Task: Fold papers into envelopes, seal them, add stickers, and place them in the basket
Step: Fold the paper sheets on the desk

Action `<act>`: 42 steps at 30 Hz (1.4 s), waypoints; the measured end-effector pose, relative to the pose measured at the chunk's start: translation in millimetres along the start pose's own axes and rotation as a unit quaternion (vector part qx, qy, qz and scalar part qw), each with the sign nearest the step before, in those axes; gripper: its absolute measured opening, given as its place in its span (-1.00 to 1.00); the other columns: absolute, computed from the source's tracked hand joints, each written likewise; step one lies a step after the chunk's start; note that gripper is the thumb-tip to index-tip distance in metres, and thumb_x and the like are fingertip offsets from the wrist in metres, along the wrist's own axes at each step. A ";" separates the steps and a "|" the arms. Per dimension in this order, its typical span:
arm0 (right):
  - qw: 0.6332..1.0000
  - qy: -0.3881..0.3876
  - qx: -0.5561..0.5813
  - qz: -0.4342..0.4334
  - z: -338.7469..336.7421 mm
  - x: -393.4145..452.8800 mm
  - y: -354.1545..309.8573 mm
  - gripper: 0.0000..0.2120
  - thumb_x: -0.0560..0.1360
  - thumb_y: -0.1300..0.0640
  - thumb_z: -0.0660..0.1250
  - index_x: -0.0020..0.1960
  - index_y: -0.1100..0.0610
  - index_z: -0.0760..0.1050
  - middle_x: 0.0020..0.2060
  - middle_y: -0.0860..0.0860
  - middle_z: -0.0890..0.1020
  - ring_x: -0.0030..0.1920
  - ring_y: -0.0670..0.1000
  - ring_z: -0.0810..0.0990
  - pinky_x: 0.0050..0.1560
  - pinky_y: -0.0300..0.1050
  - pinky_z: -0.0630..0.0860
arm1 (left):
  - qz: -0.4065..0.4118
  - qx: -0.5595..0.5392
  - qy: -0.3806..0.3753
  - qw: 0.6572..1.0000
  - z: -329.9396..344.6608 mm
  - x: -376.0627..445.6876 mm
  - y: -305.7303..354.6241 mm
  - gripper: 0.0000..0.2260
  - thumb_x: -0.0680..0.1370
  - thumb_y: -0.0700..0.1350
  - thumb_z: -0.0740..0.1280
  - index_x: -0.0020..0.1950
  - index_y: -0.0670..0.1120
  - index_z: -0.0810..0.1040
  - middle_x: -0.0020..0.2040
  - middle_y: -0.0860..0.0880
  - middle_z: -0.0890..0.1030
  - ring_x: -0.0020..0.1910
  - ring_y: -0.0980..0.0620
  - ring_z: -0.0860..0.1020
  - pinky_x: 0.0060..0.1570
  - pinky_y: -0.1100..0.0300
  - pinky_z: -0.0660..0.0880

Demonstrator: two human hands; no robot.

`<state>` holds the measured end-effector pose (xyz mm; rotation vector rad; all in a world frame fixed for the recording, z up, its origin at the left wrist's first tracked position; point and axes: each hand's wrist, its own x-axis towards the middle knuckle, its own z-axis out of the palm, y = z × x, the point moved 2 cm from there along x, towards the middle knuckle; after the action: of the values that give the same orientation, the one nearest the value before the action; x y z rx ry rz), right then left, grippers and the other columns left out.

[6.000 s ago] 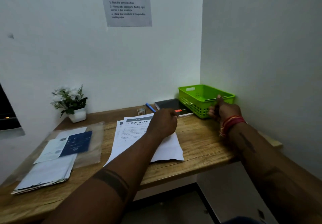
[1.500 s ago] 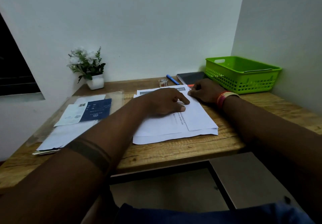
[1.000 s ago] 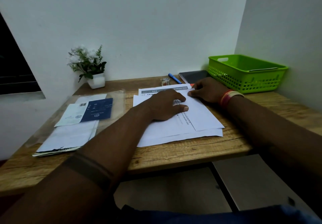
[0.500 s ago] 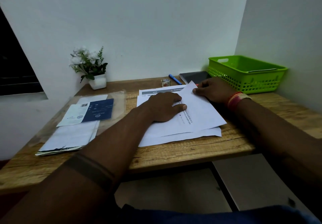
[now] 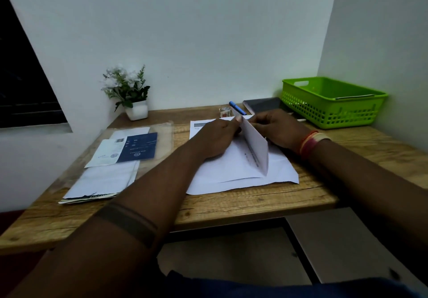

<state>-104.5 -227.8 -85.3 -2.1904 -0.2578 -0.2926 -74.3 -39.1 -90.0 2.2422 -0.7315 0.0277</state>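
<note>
A white printed sheet of paper (image 5: 251,146) is being folded lengthwise on the wooden table (image 5: 243,202), just left of the green perforated plastic basket (image 5: 333,103); its right half is raised upright w/ the crease end pointing toward the near table edge. The far corner is pinched by the left hand (image 5: 214,139) between thumb and fingertips, and the right hand (image 5: 279,128), fingers curled together, is held against the flap from the basket side; its exact grip is hidden behind the paper. The sheet is lying on a loose stack of white papers (image 5: 243,178). Risks, as judged: edges could be brought down misaligned, since only the far corner is controlled and the near end hangs free, so a skewed crease would result and the fit in an envelope spoiled. A 2nd sheet from the stack could be dragged or caught in the fold, as nothing is pinning the stack. The stack itself, already overhanging toward the near edge, could be pushed off the table. The white envelopes under the clear plastic sleeve (image 5: 104,177), well left of the basket, are untouched; the basket is apart from both hands.
</note>
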 end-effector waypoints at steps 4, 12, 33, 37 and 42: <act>0.999 -0.021 -0.047 -0.012 4.8 2.9 -1.3 -0.92 0.50 0.06 0.45 -0.05 0.04 0.69 -0.25 -0.07 0.72 -0.27 -0.10 0.60 -0.15 -0.12 0.56 | -0.020 -0.067 0.049 0.996 -6.6 -0.8 2.1 -0.46 0.66 0.30 0.03 -0.03 -0.01 0.68 -0.04 0.05 0.69 -0.02 0.14 0.61 0.00 0.25 0.46; 0.978 -0.032 -0.197 -0.058 8.4 2.8 -3.9 -0.91 0.47 -0.02 0.47 -0.05 -0.08 0.70 -0.18 -0.26 0.66 -0.19 -0.39 0.54 -0.19 -0.49 0.35 | -0.018 0.053 0.122 0.991 -14.0 10.3 -13.6 -0.73 0.61 -0.10 0.26 0.27 -0.07 0.60 0.18 -0.03 0.67 0.16 -0.04 0.59 0.09 0.18 0.45; 0.963 -0.047 -0.252 -0.080 13.8 5.5 -6.5 -0.92 0.47 -0.02 0.46 -0.04 -0.08 0.69 -0.16 -0.20 0.67 -0.11 -0.18 0.60 -0.06 -0.24 0.51 | -0.025 0.284 0.009 0.958 0.3 18.0 -26.3 -0.71 0.64 0.11 0.18 -0.13 -0.03 0.53 0.20 -0.15 0.53 0.17 -0.16 0.53 0.15 -0.05 0.49; 0.962 -0.044 -0.256 -0.079 14.5 6.3 -6.7 -0.90 0.48 -0.03 0.45 -0.03 -0.08 0.69 -0.16 -0.20 0.67 -0.10 -0.17 0.59 -0.07 -0.23 0.50 | -0.036 0.307 -0.028 0.951 6.5 24.2 -32.6 -0.60 0.68 0.10 0.10 0.34 -0.07 0.55 0.57 -0.15 0.27 0.50 -0.17 0.32 0.40 -0.15 0.35; 0.962 -0.038 -0.258 -0.075 15.1 6.4 -6.7 -0.90 0.48 -0.05 0.45 -0.04 -0.08 0.69 -0.18 -0.21 0.64 -0.12 -0.19 0.57 -0.09 -0.22 0.49 | -0.035 0.299 -0.049 0.952 9.2 29.0 -39.7 -0.59 0.69 0.09 0.08 0.37 -0.12 0.51 0.65 -0.17 0.06 0.62 -0.15 0.10 0.49 -0.14 0.25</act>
<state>-98.6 -211.2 -87.1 -2.7074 -0.4297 -0.3947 -31.6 -38.2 -116.0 2.8638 -0.7666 0.1168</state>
